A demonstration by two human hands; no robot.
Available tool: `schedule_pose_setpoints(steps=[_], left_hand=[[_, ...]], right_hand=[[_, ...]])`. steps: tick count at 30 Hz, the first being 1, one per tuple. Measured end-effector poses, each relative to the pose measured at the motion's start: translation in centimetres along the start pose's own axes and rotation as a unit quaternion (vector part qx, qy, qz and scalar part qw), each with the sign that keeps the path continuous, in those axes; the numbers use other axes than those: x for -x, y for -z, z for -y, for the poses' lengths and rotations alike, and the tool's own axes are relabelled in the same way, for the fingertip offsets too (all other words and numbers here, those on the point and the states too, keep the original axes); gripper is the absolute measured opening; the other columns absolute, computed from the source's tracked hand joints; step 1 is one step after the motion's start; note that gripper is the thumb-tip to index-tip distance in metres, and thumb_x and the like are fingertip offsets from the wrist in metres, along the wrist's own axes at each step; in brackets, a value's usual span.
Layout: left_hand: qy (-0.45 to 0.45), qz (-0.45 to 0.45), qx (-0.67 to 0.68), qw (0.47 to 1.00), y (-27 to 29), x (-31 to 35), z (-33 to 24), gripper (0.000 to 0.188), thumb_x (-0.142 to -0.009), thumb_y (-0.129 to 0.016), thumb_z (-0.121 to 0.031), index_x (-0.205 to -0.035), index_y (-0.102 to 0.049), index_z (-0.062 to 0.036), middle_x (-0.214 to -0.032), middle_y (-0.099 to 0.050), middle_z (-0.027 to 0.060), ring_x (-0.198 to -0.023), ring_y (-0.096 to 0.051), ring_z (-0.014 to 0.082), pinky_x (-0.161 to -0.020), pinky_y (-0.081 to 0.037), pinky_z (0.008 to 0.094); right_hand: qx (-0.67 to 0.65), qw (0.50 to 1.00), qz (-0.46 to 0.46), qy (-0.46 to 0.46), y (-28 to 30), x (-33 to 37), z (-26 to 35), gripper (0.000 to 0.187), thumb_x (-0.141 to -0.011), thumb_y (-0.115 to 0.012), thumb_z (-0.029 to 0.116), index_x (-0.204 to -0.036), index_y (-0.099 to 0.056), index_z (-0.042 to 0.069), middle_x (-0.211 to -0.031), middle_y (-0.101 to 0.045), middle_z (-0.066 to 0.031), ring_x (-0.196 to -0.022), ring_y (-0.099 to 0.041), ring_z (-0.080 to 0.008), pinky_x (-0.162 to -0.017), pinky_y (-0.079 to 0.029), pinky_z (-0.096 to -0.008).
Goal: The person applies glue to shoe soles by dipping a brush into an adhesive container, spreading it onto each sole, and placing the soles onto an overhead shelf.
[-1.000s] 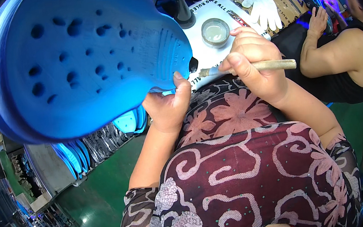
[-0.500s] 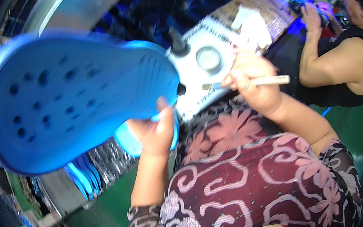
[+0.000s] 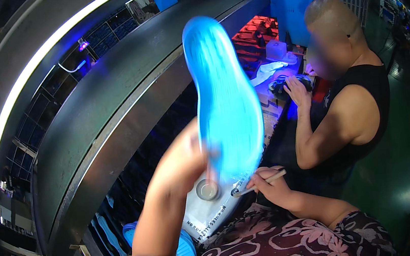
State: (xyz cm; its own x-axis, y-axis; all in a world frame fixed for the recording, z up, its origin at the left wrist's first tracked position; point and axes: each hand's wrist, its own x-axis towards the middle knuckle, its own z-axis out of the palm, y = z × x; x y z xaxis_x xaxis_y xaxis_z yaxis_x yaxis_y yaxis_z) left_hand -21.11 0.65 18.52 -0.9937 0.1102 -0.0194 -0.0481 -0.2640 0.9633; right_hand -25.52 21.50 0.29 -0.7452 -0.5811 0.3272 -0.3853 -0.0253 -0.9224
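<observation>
The left hand (image 3: pixel 187 153) clasps a blue shoe sole (image 3: pixel 225 105) beyond the cup (image 3: pixel 206 191); the right hand (image 3: pixel 272 187), curled, holds a brush (image 3: pixel 246 191) beside the cup.

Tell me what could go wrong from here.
The left hand grips the blue sole only by its lower part, so it might tip or slip.
The open cup has no visible lid and could spill if bumped.
The brush in the right hand might mark the white sheet if its tip is wet.
</observation>
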Motion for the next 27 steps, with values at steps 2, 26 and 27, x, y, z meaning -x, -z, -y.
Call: schedule_pose_setpoints(steps=[2, 26, 27], left_hand=[[-0.115, -0.056, 0.129, 0.983, 2.3, -7.6, -2.9, 0.045, -0.084, -0.068, -0.026, -0.117, -0.05, -0.0025, -0.092, -0.064, 0.0142, -0.069, -0.064, 0.022, -0.056, -0.053, 0.021], [0.127, -0.653, -0.55, 0.505, 8.0, 36.0, 23.1, 0.029, -0.074, -0.063, -0.004, -0.101, -0.053, 0.0008, -0.092, -0.056, 0.0156, -0.088, -0.056, 0.0289, -0.08, -0.045, 0.0362], [0.18, -0.649, -0.539, 0.506, 8.0, 37.8, 24.9, 0.034, -0.074, -0.065, -0.006, -0.105, -0.052, 0.001, -0.091, -0.057, 0.017, -0.084, -0.057, 0.0278, -0.08, -0.045, 0.0359]], right_hand=[[-0.043, 0.999, 0.018, -0.014, 0.1, 0.0, -0.5, 0.029, -0.091, -0.053, 0.016, -0.07, -0.066, 0.0, -0.058, -0.058, -0.0074, -0.055, -0.056, -0.0175, -0.055, -0.043, -0.0321], [-0.191, 0.963, 0.103, -0.161, -4.8, 0.1, -4.0, 0.034, -0.095, -0.052, 0.026, -0.078, -0.068, 0.001, -0.066, -0.062, -0.0033, -0.059, -0.054, -0.0084, -0.058, -0.045, -0.0238], [-0.173, 0.965, 0.124, -0.156, -5.2, 0.0, -3.6, 0.034, -0.095, -0.053, 0.027, -0.078, -0.068, 0.002, -0.067, -0.063, -0.0038, -0.06, -0.054, -0.0085, -0.058, -0.045, -0.0243]])
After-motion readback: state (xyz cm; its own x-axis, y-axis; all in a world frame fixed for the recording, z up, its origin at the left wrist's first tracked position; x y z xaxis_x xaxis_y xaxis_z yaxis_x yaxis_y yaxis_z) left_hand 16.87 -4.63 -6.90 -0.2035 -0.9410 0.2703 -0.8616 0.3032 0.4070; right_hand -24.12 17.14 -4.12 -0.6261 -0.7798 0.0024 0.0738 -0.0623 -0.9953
